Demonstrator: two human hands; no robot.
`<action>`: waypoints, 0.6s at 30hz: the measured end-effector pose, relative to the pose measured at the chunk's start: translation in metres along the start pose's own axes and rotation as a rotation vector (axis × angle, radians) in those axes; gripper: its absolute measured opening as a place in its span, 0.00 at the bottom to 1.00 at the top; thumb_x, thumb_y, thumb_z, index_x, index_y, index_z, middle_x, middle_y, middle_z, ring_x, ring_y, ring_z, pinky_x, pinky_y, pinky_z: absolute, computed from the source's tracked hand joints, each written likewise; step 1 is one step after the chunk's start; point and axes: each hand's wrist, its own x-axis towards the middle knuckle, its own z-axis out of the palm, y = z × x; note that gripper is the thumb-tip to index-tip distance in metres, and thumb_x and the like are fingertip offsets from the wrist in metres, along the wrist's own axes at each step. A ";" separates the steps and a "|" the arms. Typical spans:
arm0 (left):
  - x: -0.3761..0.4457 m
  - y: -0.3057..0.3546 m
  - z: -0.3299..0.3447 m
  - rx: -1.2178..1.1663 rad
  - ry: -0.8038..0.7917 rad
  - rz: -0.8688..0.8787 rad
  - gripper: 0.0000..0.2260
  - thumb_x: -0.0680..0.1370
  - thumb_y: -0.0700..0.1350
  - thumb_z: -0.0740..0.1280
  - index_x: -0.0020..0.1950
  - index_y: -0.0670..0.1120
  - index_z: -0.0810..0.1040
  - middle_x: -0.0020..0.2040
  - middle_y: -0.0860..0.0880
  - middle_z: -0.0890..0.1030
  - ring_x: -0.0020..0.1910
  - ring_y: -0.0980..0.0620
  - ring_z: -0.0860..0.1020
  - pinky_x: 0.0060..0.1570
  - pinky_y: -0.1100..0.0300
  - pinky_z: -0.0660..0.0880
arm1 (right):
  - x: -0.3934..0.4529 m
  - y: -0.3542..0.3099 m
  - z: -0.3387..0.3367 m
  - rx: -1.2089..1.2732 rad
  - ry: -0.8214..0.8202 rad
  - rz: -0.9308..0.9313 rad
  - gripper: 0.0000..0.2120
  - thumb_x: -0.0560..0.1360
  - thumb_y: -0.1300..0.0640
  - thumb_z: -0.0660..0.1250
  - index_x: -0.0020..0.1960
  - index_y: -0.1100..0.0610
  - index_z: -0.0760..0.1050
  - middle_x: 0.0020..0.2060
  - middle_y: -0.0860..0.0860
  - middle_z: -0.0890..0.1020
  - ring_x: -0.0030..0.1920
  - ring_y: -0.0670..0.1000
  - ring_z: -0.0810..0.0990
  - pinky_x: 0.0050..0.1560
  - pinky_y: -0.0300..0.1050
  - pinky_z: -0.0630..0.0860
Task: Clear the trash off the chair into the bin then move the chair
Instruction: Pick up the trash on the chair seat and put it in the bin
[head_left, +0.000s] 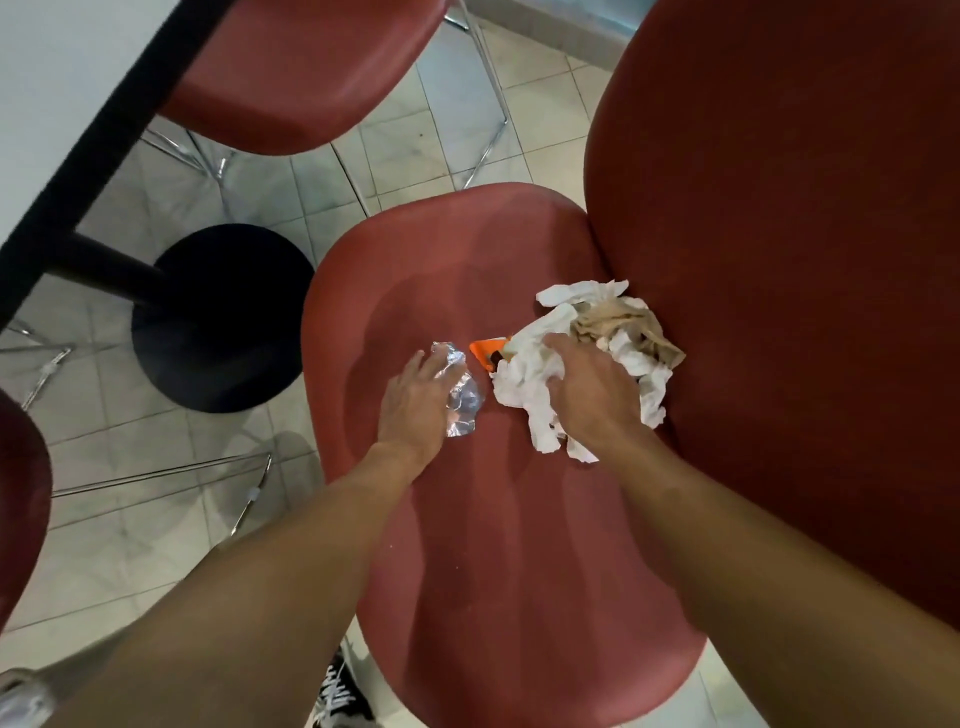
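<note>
Left hand (415, 402) is laid over crumpled foil (462, 400), fingers curled on it. Right hand (592, 395) is sunk into a heap of white and brown tissues (597, 332), gripping them. An orange wrapper (485, 353) is wedged between both piles. All trash is found on the red chair (493, 545) seat, near its backrest.

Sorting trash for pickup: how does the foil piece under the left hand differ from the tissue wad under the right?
The foil piece is silver and shiny; the tissue wad is matte white. The foil is small, the tissue far larger and sprawling. Both are crumpled and lie on the chair seat, each with a hand on it: left hand, right hand.
</note>
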 end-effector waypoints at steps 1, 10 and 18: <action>-0.001 0.000 0.002 0.010 0.058 0.021 0.24 0.69 0.46 0.76 0.64 0.54 0.77 0.69 0.52 0.73 0.64 0.43 0.73 0.51 0.49 0.73 | -0.002 0.000 0.000 0.021 0.020 0.006 0.22 0.77 0.59 0.61 0.69 0.47 0.68 0.57 0.52 0.80 0.56 0.56 0.78 0.50 0.50 0.75; -0.051 0.011 -0.036 -0.316 0.104 -0.218 0.10 0.70 0.33 0.64 0.40 0.46 0.81 0.41 0.46 0.82 0.42 0.42 0.79 0.39 0.54 0.72 | -0.065 -0.028 -0.013 0.269 0.099 -0.003 0.10 0.76 0.57 0.63 0.56 0.51 0.77 0.46 0.51 0.82 0.47 0.53 0.80 0.47 0.48 0.77; -0.145 -0.003 -0.081 -0.544 0.239 -0.348 0.09 0.74 0.37 0.65 0.37 0.49 0.76 0.34 0.51 0.79 0.36 0.47 0.78 0.35 0.56 0.74 | -0.145 -0.084 -0.033 0.394 0.079 -0.016 0.09 0.76 0.58 0.64 0.55 0.54 0.78 0.45 0.48 0.81 0.46 0.49 0.79 0.45 0.43 0.74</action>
